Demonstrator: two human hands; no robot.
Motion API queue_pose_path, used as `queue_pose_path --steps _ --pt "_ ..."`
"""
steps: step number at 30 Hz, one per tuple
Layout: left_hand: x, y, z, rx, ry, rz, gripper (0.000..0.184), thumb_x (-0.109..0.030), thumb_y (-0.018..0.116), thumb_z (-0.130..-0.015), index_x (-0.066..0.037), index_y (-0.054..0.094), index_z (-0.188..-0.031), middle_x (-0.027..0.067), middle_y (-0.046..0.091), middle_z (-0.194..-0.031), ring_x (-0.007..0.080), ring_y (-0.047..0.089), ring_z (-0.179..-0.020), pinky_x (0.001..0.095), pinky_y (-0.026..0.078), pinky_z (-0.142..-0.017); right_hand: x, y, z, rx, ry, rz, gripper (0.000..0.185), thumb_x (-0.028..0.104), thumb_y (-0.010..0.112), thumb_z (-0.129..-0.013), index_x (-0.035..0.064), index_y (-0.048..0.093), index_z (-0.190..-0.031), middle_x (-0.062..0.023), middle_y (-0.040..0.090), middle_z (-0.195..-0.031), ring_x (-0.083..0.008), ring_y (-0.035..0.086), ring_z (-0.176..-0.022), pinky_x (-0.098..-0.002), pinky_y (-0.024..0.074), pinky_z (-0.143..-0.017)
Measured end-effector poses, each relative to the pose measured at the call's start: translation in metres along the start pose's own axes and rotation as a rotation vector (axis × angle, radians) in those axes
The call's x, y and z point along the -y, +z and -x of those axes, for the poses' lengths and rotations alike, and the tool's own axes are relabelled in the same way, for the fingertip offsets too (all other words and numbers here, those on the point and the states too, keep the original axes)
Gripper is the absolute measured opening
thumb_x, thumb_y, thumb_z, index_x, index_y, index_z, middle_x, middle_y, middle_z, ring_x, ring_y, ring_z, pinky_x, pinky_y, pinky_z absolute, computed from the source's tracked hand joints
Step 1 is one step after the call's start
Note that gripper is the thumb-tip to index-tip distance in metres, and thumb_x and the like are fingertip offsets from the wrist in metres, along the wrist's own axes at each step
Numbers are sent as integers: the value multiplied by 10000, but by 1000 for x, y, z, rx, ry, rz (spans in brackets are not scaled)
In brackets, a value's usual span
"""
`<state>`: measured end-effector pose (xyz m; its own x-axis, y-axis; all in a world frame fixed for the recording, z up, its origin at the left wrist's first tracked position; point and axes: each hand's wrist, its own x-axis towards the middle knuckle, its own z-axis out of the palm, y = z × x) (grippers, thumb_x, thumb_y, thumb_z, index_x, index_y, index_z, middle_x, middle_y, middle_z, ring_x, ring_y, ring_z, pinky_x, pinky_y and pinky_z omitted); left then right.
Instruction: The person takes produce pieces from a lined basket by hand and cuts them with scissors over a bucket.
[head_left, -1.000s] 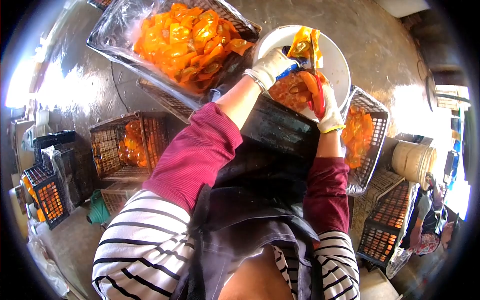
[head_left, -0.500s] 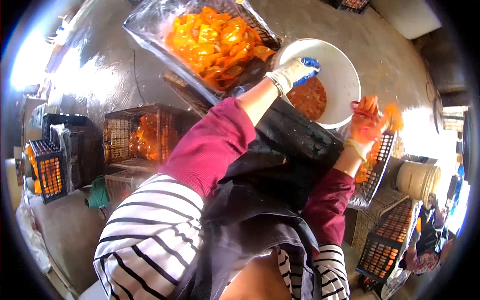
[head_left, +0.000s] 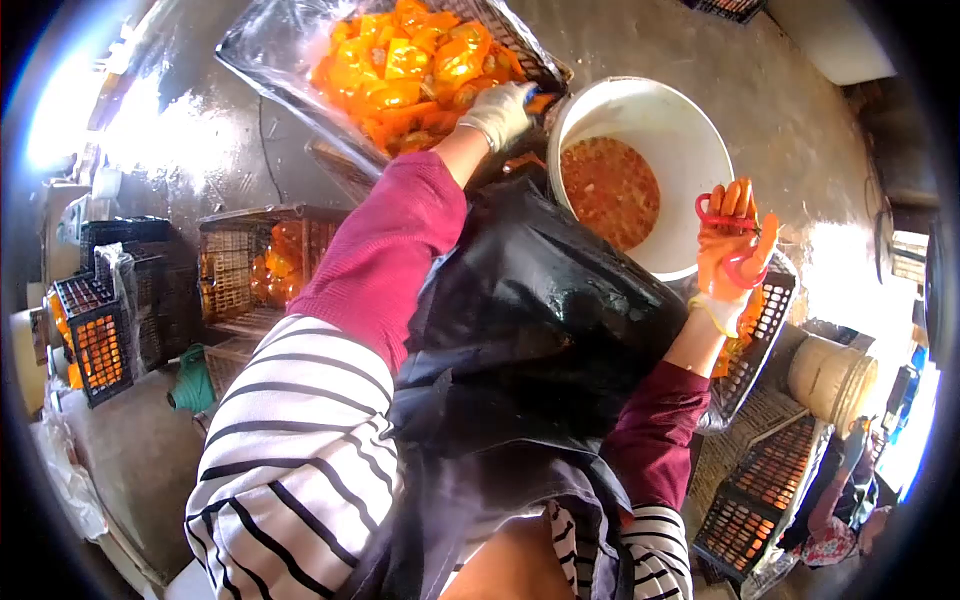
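Observation:
My left hand [head_left: 500, 115], in a white glove with blue fingertips, is at the near right corner of a plastic-lined crate [head_left: 548, 62]. The crate is heaped with glossy orange pieces [head_left: 405, 65] that look like peppers. Its fingers are mostly hidden beside an orange piece at the corner, so its grip is unclear. Right of it, a white bucket [head_left: 690, 150] holds a reddish, wet, lumpy mass [head_left: 610, 190]. My right hand [head_left: 735, 235], in an orange glove, is palm up beside the bucket's rim. Red-handled scissors [head_left: 745, 272] are looped on its fingers and thumb.
Below my right hand is a black crate [head_left: 762, 335] with orange pieces. Further right are a beige bucket [head_left: 828, 375], stacked crates [head_left: 745, 525] and another person [head_left: 835, 520]. On the left lie a crate [head_left: 225, 270] with orange pieces, more black crates [head_left: 95, 345] and a green object [head_left: 190, 380].
My left hand has moved left from above the white bucket to the corner of the lined crate. My right hand has turned slightly, showing the scissors' red handles more clearly.

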<state>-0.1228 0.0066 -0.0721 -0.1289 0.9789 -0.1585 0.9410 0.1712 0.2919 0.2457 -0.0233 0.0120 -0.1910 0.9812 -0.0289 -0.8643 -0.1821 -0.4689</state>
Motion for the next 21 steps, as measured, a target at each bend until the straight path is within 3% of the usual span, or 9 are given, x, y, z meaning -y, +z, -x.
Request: queue_pose_path --steps 2,3,5,7,10,12,14,18,21 --pt "0 -4 -13 -14 -264 353 400 -354 610 -889 -129 571 -1218 94 680 -884 207 643 -717 338 520 -634 1 -3 -5 31 58 3 533 367 516 -945 -44 489 -1285 -140 578 -1245 -278 549 -1131 -383 386 -1055" --pt "16 7 -28 -98 -322 607 346 -327 608 -904 -109 584 -1172 90 680 -874 217 657 -727 320 535 -683 -1 -1 -6 52 86 -4 527 365 511 -948 -44 494 -1281 -139 578 -1246 -274 550 -1129 -377 391 -1051" --pt "42 19 -34 -113 -379 1816 342 -311 615 -909 -82 580 -1160 105 676 -956 237 664 -837 353 550 -760 -6 8 -2 -99 75 84 526 384 493 -954 -40 512 -1265 -133 581 -1238 -254 556 -1119 -366 404 -1040" --pt "25 -9 -12 -97 -204 2218 439 -385 628 -891 -64 549 -1180 132 629 -1132 283 617 -1033 426 536 -864 -15 20 -2 -114 54 198 528 396 487 -954 -31 519 -1262 -128 584 -1234 -254 556 -1121 -371 408 -1036" --pt "14 -16 -11 8 -39 2340 440 -389 577 -922 -68 533 -1219 116 622 -1156 277 594 -1074 424 470 -973 -35 42 3 -160 95 565 540 420 488 -954 -14 499 -1275 -165 606 -1172 -241 589 -1052 -362 456 -940" --pt "-14 -45 9 -41 127 1799 371 -277 535 -954 -33 526 -1234 120 611 -1185 257 575 -1109 374 439 -1000 -43 33 5 -55 140 795 518 401 494 -958 -19 488 -1261 -194 625 -1105 -233 626 -930 -338 492 -809" --pt "-51 -67 25 100 39 2215 309 -183 530 -953 26 546 -1179 141 632 -1132 263 599 -1068 347 467 -968 -51 3 9 105 222 810 497 392 454 -976 24 461 -1311 -140 599 -1137 -237 609 -1023 -308 478 -745" --pt "-97 -70 32 -38 256 1921 318 -224 566 -938 24 587 -1137 127 659 -1084 241 621 -1028 334 479 -934 -73 23 17 36 300 795 221 108 639 -894 41 580 -1096 -68 627 -965 -191 622 -878 -301 497 -783" --pt "-120 -58 41 0 291 1972 339 -251 579 -926 12 598 -1140 119 668 -1079 225 623 -1026 317 462 -943 -72 16 21 65 315 722 218 114 627 -901 40 574 -1099 -73 624 -965 -190 616 -871 -312 501 -801"
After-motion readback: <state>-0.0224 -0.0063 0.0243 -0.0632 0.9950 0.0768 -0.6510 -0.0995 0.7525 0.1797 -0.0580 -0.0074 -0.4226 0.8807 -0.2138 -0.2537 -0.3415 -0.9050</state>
